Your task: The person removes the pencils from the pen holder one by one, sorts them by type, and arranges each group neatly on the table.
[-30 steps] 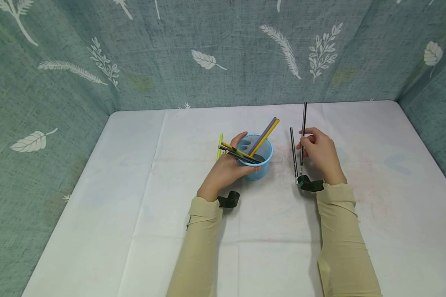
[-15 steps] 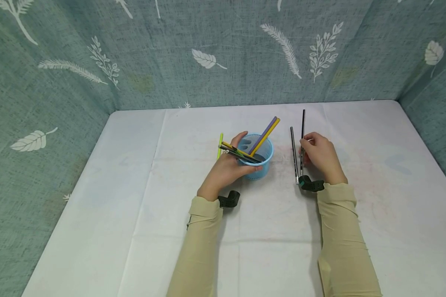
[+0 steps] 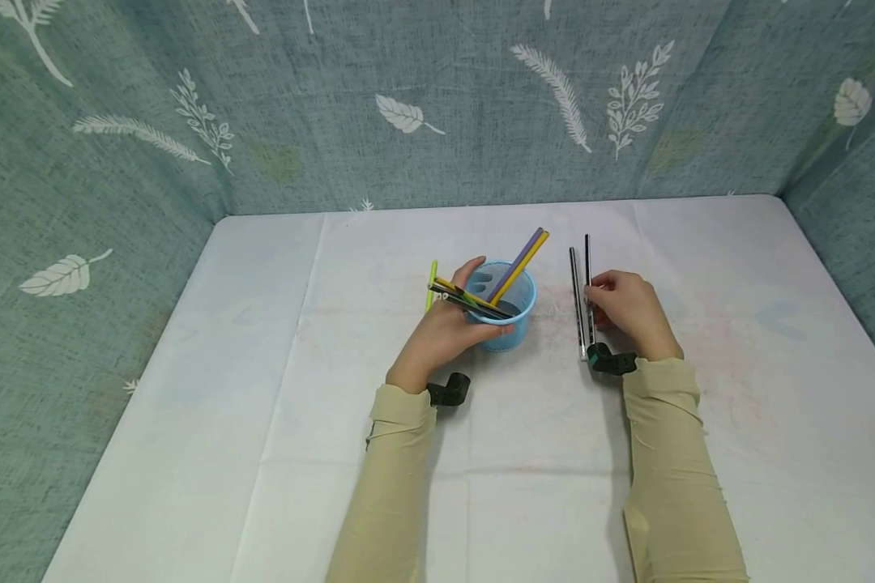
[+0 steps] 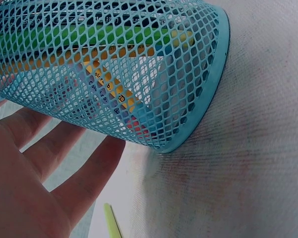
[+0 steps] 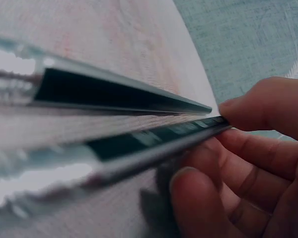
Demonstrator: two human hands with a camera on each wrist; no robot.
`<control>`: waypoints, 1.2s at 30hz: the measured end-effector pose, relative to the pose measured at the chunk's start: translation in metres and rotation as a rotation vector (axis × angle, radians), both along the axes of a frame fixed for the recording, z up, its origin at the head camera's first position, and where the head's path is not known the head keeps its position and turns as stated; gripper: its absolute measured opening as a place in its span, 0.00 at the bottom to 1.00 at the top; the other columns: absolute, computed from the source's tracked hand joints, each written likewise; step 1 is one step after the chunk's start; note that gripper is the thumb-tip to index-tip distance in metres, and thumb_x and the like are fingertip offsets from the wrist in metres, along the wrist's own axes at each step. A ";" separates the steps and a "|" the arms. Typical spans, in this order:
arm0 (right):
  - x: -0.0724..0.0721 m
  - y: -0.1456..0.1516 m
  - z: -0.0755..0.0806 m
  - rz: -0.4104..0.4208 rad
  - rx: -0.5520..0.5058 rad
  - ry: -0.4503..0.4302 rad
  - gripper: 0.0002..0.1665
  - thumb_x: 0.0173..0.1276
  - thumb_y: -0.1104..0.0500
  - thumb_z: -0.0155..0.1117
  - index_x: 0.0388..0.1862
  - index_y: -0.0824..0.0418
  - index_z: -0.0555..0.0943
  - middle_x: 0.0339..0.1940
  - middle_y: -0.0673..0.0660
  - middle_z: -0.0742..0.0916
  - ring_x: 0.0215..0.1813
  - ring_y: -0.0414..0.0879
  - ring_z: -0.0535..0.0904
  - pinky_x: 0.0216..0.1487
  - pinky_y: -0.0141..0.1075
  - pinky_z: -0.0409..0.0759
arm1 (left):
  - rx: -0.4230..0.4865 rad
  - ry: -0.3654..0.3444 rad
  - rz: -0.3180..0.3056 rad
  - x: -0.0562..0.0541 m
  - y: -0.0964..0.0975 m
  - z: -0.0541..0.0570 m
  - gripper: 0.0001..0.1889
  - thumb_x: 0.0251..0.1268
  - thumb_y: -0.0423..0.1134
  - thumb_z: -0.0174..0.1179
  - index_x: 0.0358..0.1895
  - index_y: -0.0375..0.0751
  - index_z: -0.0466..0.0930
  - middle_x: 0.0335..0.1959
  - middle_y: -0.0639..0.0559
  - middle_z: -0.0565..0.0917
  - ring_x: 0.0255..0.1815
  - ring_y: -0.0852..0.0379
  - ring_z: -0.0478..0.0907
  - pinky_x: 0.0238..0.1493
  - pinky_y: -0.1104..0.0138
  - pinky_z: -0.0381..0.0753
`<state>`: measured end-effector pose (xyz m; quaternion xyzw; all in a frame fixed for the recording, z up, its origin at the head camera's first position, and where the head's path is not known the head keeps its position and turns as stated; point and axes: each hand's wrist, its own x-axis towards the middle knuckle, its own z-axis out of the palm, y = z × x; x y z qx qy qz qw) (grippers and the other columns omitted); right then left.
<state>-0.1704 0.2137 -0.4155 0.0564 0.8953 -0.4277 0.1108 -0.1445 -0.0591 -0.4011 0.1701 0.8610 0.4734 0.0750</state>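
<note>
My left hand (image 3: 441, 336) grips a light blue mesh pencil cup (image 3: 506, 338) that stands on the table. A purple pencil (image 3: 516, 263) and a yellow pencil (image 3: 528, 263) lean right in it; several black and coloured pencils (image 3: 470, 301) lean left over the hand. In the left wrist view the mesh wall (image 4: 188, 99) shows their lower ends inside. To the right, my right hand (image 3: 630, 312) pinches a black pencil (image 3: 588, 257) with a silvery end, between thumb and fingers. Beside it on the cloth lies a second black pencil (image 3: 577, 295), nearly parallel.
A lime green stick (image 3: 431, 279) lies left of the cup, partly behind the left hand. White cloth (image 3: 525, 453) covers the table. A grey-green leaf-patterned curtain (image 3: 467, 162) hangs at the back and along both sides.
My right hand has lowered the black pencil and brought it closer to the second one, its far end coming down and left. The left hand and cup stay put.
</note>
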 end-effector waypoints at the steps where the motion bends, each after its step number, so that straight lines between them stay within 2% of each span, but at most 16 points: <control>1: 0.000 0.000 0.000 0.005 -0.002 -0.006 0.21 0.65 0.53 0.51 0.49 0.66 0.73 0.28 0.60 0.82 0.24 0.46 0.79 0.25 0.36 0.78 | 0.000 -0.001 0.001 0.000 0.000 0.000 0.49 0.37 0.64 0.65 0.65 0.74 0.43 0.63 0.53 0.62 0.62 0.59 0.58 0.57 0.57 0.63; 10: 0.002 0.002 0.002 0.035 0.051 -0.028 0.21 0.65 0.53 0.52 0.51 0.66 0.73 0.27 0.60 0.82 0.23 0.46 0.79 0.26 0.37 0.77 | -0.009 0.002 -0.004 0.000 0.001 -0.002 0.50 0.37 0.64 0.65 0.66 0.73 0.43 0.63 0.52 0.62 0.63 0.58 0.58 0.57 0.57 0.63; 14: 0.002 0.002 0.002 0.049 0.070 -0.028 0.23 0.64 0.55 0.51 0.55 0.67 0.70 0.32 0.60 0.82 0.23 0.45 0.79 0.27 0.37 0.78 | -0.022 0.007 -0.006 0.000 0.001 -0.001 0.50 0.38 0.65 0.64 0.66 0.72 0.43 0.63 0.52 0.62 0.63 0.58 0.59 0.57 0.57 0.63; 17: 0.002 0.002 0.002 0.054 0.088 -0.016 0.25 0.63 0.57 0.51 0.57 0.67 0.69 0.34 0.60 0.82 0.23 0.45 0.79 0.28 0.37 0.78 | -0.027 0.007 -0.004 0.000 0.001 -0.001 0.49 0.38 0.65 0.64 0.66 0.74 0.42 0.63 0.52 0.62 0.63 0.57 0.59 0.57 0.57 0.63; 22: 0.001 0.000 0.002 0.059 0.104 -0.006 0.24 0.63 0.58 0.54 0.57 0.67 0.69 0.32 0.59 0.81 0.22 0.44 0.79 0.29 0.36 0.75 | -0.030 -0.007 0.006 0.000 0.000 0.000 0.49 0.37 0.66 0.64 0.65 0.76 0.42 0.63 0.52 0.63 0.62 0.57 0.60 0.56 0.57 0.64; 27: 0.001 0.000 0.000 0.061 0.089 -0.006 0.25 0.63 0.60 0.55 0.59 0.65 0.68 0.32 0.59 0.79 0.21 0.44 0.79 0.26 0.35 0.75 | -0.039 0.003 0.004 0.000 0.000 0.000 0.50 0.37 0.65 0.64 0.66 0.71 0.43 0.63 0.50 0.63 0.62 0.56 0.60 0.56 0.56 0.64; 32: 0.001 0.001 0.000 0.046 0.065 -0.005 0.23 0.65 0.58 0.53 0.59 0.64 0.68 0.31 0.60 0.79 0.21 0.45 0.79 0.26 0.36 0.75 | -0.032 0.013 0.000 0.000 0.000 0.000 0.51 0.38 0.64 0.64 0.67 0.68 0.43 0.63 0.51 0.63 0.62 0.56 0.60 0.56 0.57 0.64; 36: 0.002 0.001 0.001 0.018 0.091 0.044 0.23 0.67 0.53 0.50 0.58 0.62 0.70 0.29 0.59 0.80 0.21 0.46 0.77 0.25 0.37 0.73 | -0.030 0.014 -0.001 0.000 0.001 0.000 0.50 0.38 0.64 0.65 0.67 0.69 0.43 0.63 0.51 0.63 0.62 0.57 0.60 0.56 0.57 0.64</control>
